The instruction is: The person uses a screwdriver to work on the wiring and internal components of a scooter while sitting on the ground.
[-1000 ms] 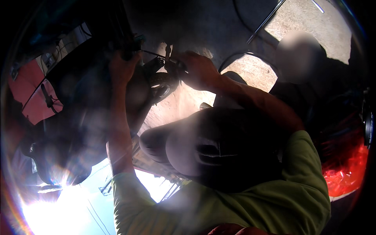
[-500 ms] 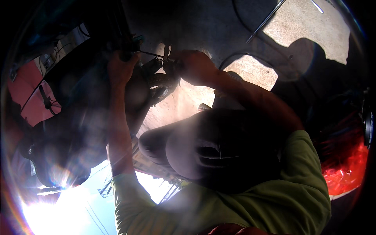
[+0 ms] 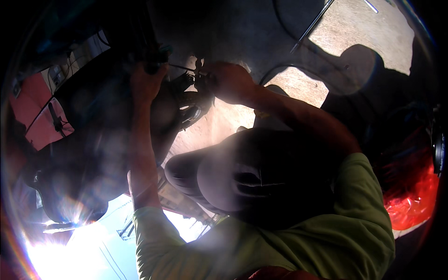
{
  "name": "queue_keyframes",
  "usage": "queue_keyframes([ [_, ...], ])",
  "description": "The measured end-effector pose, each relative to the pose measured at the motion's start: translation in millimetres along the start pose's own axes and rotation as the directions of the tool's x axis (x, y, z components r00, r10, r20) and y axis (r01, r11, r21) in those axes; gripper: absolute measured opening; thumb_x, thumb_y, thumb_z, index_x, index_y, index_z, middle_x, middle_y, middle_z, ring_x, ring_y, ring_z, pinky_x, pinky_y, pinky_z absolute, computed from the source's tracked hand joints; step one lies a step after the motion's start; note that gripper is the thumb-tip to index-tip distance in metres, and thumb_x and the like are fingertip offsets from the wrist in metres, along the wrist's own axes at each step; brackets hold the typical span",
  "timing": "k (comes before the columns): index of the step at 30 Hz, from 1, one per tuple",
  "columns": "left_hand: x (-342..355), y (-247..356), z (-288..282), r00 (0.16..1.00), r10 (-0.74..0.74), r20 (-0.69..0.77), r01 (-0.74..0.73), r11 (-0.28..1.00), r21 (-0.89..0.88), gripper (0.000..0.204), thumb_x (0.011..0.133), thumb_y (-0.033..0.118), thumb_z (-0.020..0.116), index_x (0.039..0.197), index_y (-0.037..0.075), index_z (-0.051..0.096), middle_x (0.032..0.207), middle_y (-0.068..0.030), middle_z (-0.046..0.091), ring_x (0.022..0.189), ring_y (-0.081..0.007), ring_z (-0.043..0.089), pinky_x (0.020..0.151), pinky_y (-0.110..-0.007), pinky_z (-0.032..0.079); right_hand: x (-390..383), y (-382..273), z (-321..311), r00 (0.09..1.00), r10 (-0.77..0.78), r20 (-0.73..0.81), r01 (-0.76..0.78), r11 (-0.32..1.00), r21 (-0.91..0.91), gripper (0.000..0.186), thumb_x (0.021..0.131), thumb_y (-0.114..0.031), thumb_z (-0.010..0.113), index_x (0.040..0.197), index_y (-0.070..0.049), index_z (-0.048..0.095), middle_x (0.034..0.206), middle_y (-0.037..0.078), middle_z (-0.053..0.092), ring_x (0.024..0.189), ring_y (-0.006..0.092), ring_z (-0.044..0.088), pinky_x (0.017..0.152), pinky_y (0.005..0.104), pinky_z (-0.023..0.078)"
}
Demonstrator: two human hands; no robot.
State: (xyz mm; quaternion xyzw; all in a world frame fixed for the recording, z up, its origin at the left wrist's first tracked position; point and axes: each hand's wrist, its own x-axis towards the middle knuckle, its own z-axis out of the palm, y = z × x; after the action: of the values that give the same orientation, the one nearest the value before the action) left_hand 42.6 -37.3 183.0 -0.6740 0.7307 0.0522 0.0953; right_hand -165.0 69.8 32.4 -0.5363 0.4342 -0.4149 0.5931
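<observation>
Both my arms, in green sleeves, reach away from me to a dark machine with metal parts. My left hand is closed around a dark upright part of the machine. My right hand pinches a small metal fitting. A thin cable runs between the two hands. A dark cap on a head fills the middle of the view and hides what lies below the hands.
A red panel sits at the left of the machine and something bright red lies at the right. Sunlit ground carries a long rod and dark shadows. Strong glare washes out the lower left.
Both hands stay on the same parts; my right hand has crept slightly toward the left one. The blurred shape at upper right now reads as a shadow on the ground.
</observation>
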Motion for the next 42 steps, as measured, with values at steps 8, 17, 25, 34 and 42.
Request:
queue_keyframes([
  [8, 0.1, 5.8, -0.5, 0.997, -0.075, 0.008, 0.074, 0.995, 0.071, 0.053, 0.072, 0.043, 0.081, 0.098, -0.001, 0.068, 0.097, -0.0201, 0.069, 0.094, -0.0334, 0.068, 0.083, -0.040, 0.051, -3.0, -3.5, 0.0, 0.995, -0.091, -0.041, 0.086, 0.990, -0.111, 0.030, 0.088, -0.026, 0.057, 0.114, -0.014, 0.065, 0.096, 0.013, 0.069, 0.085, 0.0327, 0.068, 0.073, 0.0438, 0.055],
  [17, 0.6, -5.1, 8.2, 0.999, 0.005, -0.039, -0.001, 0.996, 0.094, 0.052, 0.069, 0.042, 0.082, 0.096, -0.001, 0.068, 0.094, -0.0198, 0.069, 0.092, -0.0354, 0.067, 0.082, -0.042, 0.052, 11.5, 9.0, 4.9, 0.995, -0.051, -0.083, 0.069, 0.968, 0.240, 0.023, 0.089, -0.012, 0.054, 0.106, -0.010, 0.069, 0.080, 0.014, 0.068, 0.066, 0.0267, 0.067, 0.056, 0.0377, 0.051],
  [25, -1.8, 10.1, 2.8, 0.999, 0.045, -0.014, -0.042, 0.983, 0.178, 0.055, 0.068, 0.039, 0.082, 0.107, 0.004, 0.068, 0.101, -0.0212, 0.067, 0.097, -0.0367, 0.065, 0.087, -0.044, 0.050, 11.2, 21.0, 17.3, 0.823, 0.322, 0.468, -0.555, 0.281, 0.783, 0.023, 0.087, -0.013, 0.058, 0.104, -0.003, 0.068, 0.075, 0.002, 0.059, 0.053, 0.0073, 0.040, 0.046, 0.0239, 0.029],
  [34, -1.6, 9.6, 16.6, 0.920, 0.345, -0.187, -0.211, 0.837, 0.504, 0.065, 0.065, 0.052, 0.083, 0.112, 0.010, 0.067, 0.096, -0.0157, 0.071, 0.091, -0.0324, 0.069, 0.082, -0.044, 0.053, 12.8, 15.3, 9.5, 0.913, 0.281, 0.296, -0.407, 0.662, 0.629, 0.035, 0.091, -0.020, 0.059, 0.119, -0.001, 0.065, 0.087, 0.007, 0.066, 0.067, 0.0139, 0.059, 0.061, 0.0269, 0.048],
  [42, 3.1, 18.9, -3.4, 0.999, 0.043, 0.010, -0.044, 0.975, 0.217, 0.056, 0.068, 0.038, 0.083, 0.108, 0.004, 0.065, 0.099, -0.0188, 0.069, 0.093, -0.0371, 0.067, 0.083, -0.045, 0.052, -3.8, -8.0, -5.4, 0.984, 0.156, 0.087, -0.170, 0.969, 0.180, 0.036, 0.092, -0.022, 0.053, 0.120, -0.004, 0.065, 0.099, 0.017, 0.071, 0.089, 0.0298, 0.070, 0.079, 0.0366, 0.054],
])
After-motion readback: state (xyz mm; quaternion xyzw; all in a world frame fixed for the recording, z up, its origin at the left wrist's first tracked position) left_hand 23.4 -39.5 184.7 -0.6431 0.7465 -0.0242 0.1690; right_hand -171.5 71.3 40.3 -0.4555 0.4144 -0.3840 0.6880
